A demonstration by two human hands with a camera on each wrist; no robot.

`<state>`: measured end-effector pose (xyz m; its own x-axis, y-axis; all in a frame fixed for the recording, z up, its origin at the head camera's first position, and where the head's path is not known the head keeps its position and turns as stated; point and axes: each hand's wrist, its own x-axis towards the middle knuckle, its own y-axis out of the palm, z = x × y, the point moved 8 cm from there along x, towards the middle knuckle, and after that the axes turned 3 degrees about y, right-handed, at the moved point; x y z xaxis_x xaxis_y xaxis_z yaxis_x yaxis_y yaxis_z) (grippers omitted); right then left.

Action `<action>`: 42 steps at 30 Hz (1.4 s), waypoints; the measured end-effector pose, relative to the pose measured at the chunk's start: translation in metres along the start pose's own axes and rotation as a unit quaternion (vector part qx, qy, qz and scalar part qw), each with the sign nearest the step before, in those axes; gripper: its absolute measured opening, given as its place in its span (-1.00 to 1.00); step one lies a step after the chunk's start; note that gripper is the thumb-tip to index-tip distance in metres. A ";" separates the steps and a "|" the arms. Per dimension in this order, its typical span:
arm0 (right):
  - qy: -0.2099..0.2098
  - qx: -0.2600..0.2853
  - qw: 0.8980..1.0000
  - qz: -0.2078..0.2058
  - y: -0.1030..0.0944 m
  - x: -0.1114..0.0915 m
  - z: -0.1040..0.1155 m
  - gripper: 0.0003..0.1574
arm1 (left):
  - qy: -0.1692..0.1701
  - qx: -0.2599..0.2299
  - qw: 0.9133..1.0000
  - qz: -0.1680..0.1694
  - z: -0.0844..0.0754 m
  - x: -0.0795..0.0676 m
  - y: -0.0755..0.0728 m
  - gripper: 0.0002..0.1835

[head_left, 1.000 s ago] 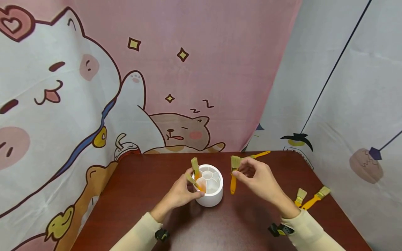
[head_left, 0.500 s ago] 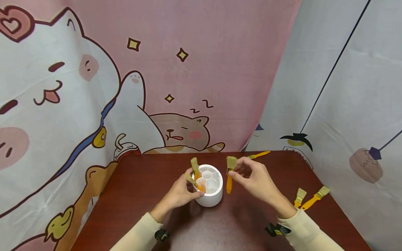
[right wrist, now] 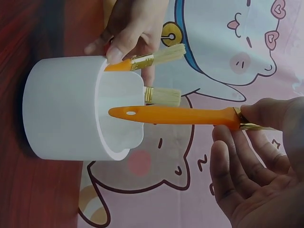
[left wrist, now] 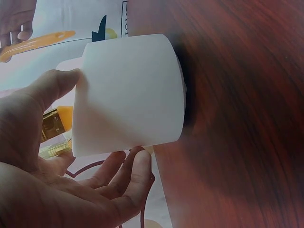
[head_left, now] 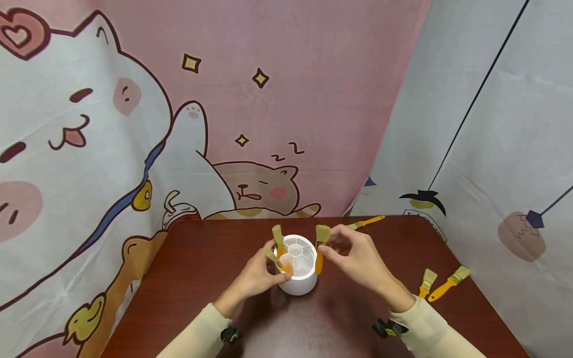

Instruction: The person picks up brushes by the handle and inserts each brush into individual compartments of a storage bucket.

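A round white holder (head_left: 299, 286) with several compartments stands upright on the dark red-brown table (head_left: 201, 298). My left hand (head_left: 254, 277) grips its left side, thumb at the rim and fingers around the wall. Two paintbrushes with orange handles stand bristles-up in the left compartments, one upright brush (head_left: 277, 234) and one leaning brush (head_left: 273, 257). My right hand (head_left: 360, 254) pinches another paintbrush (right wrist: 175, 115) near its metal band, bristles up. In the right wrist view, its handle end overlaps the holder's opening; whether it is inside or in front, I cannot tell.
Two loose paintbrushes lie at the table's right side, a shorter-looking brush (head_left: 428, 279) and a slanted brush (head_left: 451, 282). One more brush (head_left: 370, 221) lies by the back edge, partly behind my right hand. Cartoon-printed cloth (head_left: 313, 124) hangs behind the table.
My right hand has moved left with the paintbrush, from beside the holder to its right rim. The left hand and the holder have stayed put.
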<state>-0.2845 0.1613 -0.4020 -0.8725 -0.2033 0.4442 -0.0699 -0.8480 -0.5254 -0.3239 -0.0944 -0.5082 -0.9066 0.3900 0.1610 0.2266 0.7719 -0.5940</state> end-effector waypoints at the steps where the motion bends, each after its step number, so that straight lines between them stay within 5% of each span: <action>1: -0.003 0.000 1.000 0.000 0.001 0.000 0.001 -0.71 | 0.001 0.001 1.000 -0.001 0.000 0.000 0.000 0.04; 42: -0.094 0.008 0.994 0.046 0.053 -0.005 -0.002 -0.61 | 0.011 -0.015 1.000 0.005 -0.004 0.000 -0.001 0.04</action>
<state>-0.2844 0.1186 -0.4334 -0.7691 -0.3677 0.5228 0.0158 -0.8287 -0.5595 -0.3221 -0.0929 -0.5045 -0.8967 0.4076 0.1728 0.2454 0.7825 -0.5722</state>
